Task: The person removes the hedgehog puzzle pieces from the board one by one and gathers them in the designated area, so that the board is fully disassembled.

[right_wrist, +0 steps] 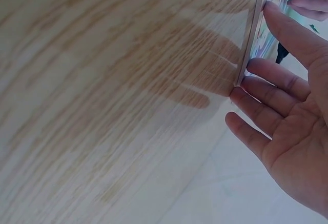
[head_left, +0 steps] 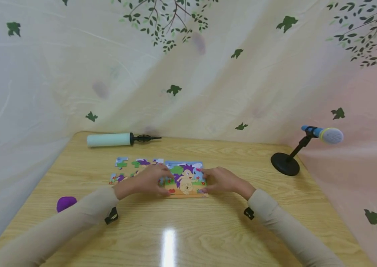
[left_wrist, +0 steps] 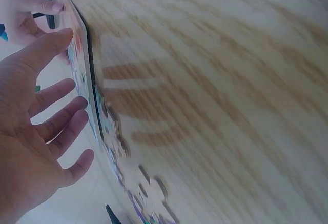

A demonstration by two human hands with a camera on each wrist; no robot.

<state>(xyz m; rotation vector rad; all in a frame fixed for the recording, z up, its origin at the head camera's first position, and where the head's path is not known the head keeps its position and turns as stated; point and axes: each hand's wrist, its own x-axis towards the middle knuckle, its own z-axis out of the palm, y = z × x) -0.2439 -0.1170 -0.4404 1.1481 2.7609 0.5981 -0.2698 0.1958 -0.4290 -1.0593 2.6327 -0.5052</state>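
Note:
A flat jigsaw puzzle board [head_left: 187, 182] with a purple-spined hedgehog picture lies on the table, between both hands in the head view. My left hand [head_left: 149, 180] is over its left side, fingers spread and slightly bent, with nothing between them. At the right side, my right hand [head_left: 223, 180] has its thumb [right_wrist: 287, 26] on the board near the edge. Its other fingers lie extended along that same edge. Loose puzzle pieces [head_left: 121, 163] are spread left of the board, some of them hidden behind the left hand.
A pale green hand pump [head_left: 109, 140] lies at the back left. On the left, a purple object [head_left: 65, 203] is partly covered by the sleeve. A blue toy microphone [head_left: 331, 135] on a black stand [head_left: 285, 164] is at the back right. Behind the table hangs a leaf-patterned curtain [head_left: 205, 89].

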